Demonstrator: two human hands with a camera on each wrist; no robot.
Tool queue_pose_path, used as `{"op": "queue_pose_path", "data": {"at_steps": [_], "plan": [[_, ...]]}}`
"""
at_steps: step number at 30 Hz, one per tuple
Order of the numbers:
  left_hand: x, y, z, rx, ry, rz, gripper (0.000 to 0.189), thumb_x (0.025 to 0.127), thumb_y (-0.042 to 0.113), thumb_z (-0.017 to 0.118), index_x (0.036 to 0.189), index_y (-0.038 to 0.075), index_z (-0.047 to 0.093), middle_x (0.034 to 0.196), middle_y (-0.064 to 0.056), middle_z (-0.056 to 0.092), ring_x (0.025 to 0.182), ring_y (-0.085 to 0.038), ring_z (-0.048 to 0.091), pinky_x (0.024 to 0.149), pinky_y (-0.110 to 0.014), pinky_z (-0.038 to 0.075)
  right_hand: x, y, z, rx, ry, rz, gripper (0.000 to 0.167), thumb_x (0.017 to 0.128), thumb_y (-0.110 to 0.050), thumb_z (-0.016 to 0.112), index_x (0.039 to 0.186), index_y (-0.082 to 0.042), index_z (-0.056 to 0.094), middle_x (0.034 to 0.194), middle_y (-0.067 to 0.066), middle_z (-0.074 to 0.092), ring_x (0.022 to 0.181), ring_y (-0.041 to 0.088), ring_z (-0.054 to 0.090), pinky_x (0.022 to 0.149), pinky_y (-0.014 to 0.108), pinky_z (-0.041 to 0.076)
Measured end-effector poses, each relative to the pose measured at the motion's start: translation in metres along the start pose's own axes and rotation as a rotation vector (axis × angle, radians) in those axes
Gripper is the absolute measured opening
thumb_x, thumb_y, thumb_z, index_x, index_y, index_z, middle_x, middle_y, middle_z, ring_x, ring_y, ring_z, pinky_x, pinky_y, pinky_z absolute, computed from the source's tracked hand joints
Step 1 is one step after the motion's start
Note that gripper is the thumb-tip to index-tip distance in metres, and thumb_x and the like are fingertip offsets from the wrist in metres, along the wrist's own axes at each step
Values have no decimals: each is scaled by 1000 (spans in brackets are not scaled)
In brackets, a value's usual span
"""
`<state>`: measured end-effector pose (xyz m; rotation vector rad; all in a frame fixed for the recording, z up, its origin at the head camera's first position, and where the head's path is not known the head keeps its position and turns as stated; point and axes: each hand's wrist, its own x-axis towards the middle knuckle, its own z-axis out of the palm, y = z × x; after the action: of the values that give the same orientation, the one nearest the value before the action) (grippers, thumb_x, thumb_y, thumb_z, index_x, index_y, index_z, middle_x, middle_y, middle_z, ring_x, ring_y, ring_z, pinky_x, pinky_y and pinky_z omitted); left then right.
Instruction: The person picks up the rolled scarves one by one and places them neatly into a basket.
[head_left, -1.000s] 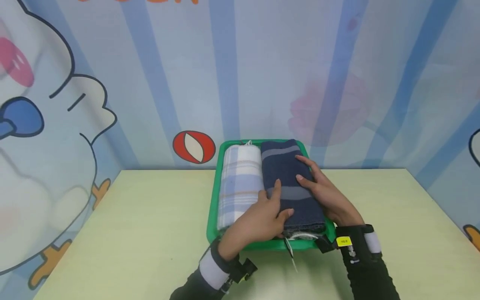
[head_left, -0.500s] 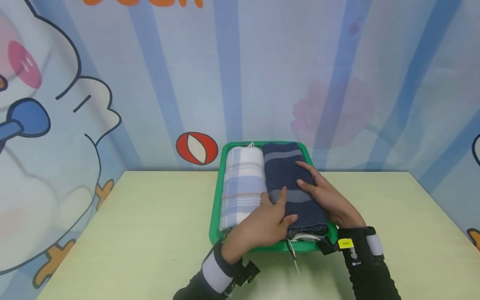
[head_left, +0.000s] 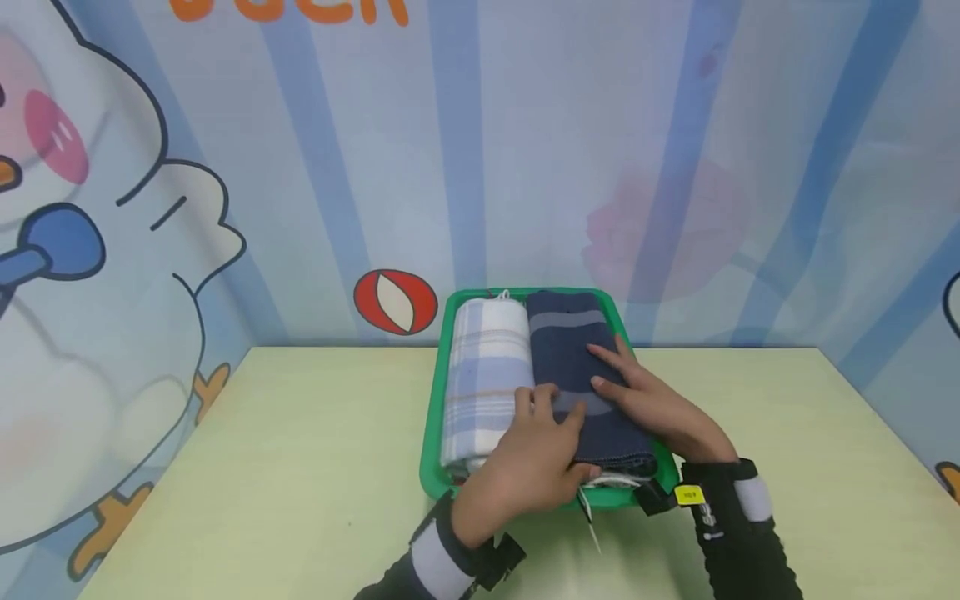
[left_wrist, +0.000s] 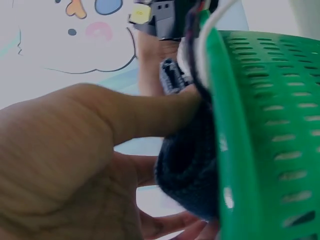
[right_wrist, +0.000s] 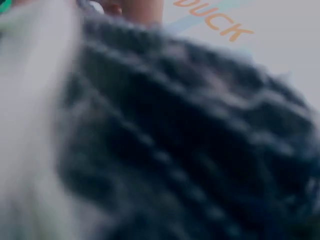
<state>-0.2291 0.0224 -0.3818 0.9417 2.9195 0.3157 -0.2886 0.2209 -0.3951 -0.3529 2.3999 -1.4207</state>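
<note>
A green plastic basket [head_left: 433, 425] holds two folded towels side by side. The left towel [head_left: 491, 358] is white with pale blue checks, the right one [head_left: 573, 354] navy with grey stripes. My left hand [head_left: 521, 458] lies at the near end between them, fingers bent over the navy towel's left edge. Its thumb [left_wrist: 160, 112] presses the navy towel's near end [left_wrist: 187, 165] by the basket rim in the left wrist view. My right hand [head_left: 660, 408] rests along the navy towel's right side, fingers extended on top. Blurred dark cloth [right_wrist: 175, 140] fills the right wrist view.
The basket stands on a pale yellow table [head_left: 315, 467], close to a blue striped backdrop [head_left: 525, 150] with cartoon prints. A thin white tag or cord [head_left: 590, 525] hangs over the basket's near rim.
My left hand has drawn slightly nearer, its fingers bending more over the towel's edge. The right hand's fingers have shifted a little on the navy towel. The head view has tilted slightly.
</note>
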Motion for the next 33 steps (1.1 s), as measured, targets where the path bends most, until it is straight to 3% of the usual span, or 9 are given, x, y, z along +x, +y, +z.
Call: {"op": "queue_pose_path", "data": {"at_steps": [6,11,15,17,24,28,31,33], "plan": [[-2,5,6,218,104,35,60,95,50,60,143,14,55,132,-14,54,112,-23,44,87,-27,46,-4,-4,0,-66,3,-12,64,107,-39,40,161,-17,11,165,5,-28,151,46,-19,116,73,10],[0,6,10,260,140,43,56,92,49,66,137,16,61,117,-9,56,96,-19,43,72,-21,46,-7,-8,0,-145,23,-67,63,107,-39,40,159,-10,20,168,11,-13,152,45,-13,116,72,10],[5,5,15,261,137,41,53,92,47,67,134,15,64,119,-8,56,96,-20,45,72,-22,48,-7,-8,1,-176,18,-91,62,107,-39,42,158,-9,25,168,15,-4,153,45,-10,116,71,12],[7,5,18,286,134,53,52,92,47,66,133,16,64,120,-8,57,98,-20,46,77,-23,47,-7,-7,1,-190,14,-98,62,107,-38,42,158,-8,25,168,17,-2,153,46,-10,116,72,13],[6,6,23,339,130,78,50,94,48,64,133,16,65,119,-6,60,100,-18,48,87,-28,45,-8,-2,2,-179,1,-96,61,107,-37,42,158,-9,25,169,15,-3,153,46,-9,116,71,17],[16,1,19,237,114,65,53,95,47,61,137,14,61,124,-10,56,100,-20,45,83,-27,47,-3,-3,-6,-206,18,-131,61,107,-39,41,158,-10,24,169,15,-2,152,48,-1,115,72,20],[23,-5,15,50,70,39,59,98,50,54,144,14,53,134,-12,51,107,-23,44,87,-29,49,-3,-3,-13,-210,32,-138,62,107,-42,39,159,-13,22,169,16,0,152,50,4,113,73,20],[25,-10,12,-62,58,14,63,100,53,48,149,14,46,143,-14,47,121,-26,44,97,-35,48,-4,-3,-16,-223,37,-133,62,107,-42,38,159,-12,22,168,17,1,151,51,5,113,73,20]]}}
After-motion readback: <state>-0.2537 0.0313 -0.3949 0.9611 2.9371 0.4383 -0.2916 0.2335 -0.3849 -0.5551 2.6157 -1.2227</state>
